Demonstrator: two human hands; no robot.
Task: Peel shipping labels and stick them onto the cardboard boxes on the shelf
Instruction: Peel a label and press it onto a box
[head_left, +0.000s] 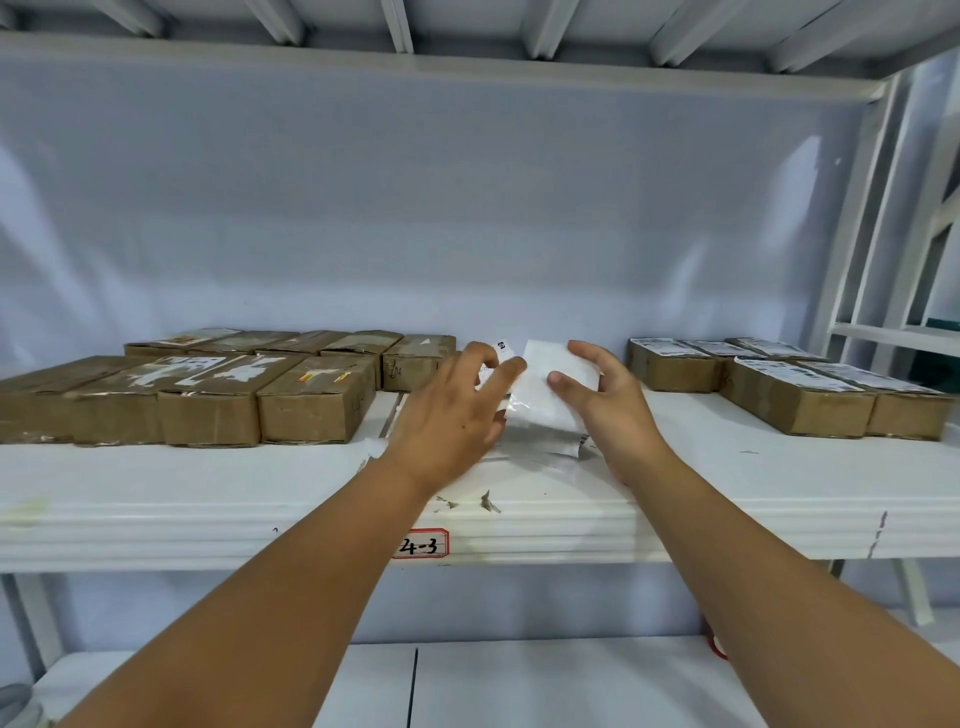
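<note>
Both hands are raised over the middle of the white shelf (727, 467). My right hand (605, 397) holds a white label sheet (545, 395) between thumb and fingers, its blank back toward me. My left hand (457, 410) pinches the sheet's left edge, where a strip of printed label (503, 349) shows above the fingers. Several brown cardboard boxes without fresh labels (218, 389) stand in rows on the left. Several boxes with white labels on top (795, 384) stand on the right.
Loose white paper (374, 447) lies on the shelf under my left wrist. A red-bordered tag reading 4-3 (421, 544) is stuck on the shelf's front edge. A lower shelf (519, 686) shows below, and the rack's white uprights (852, 218) stand at the right.
</note>
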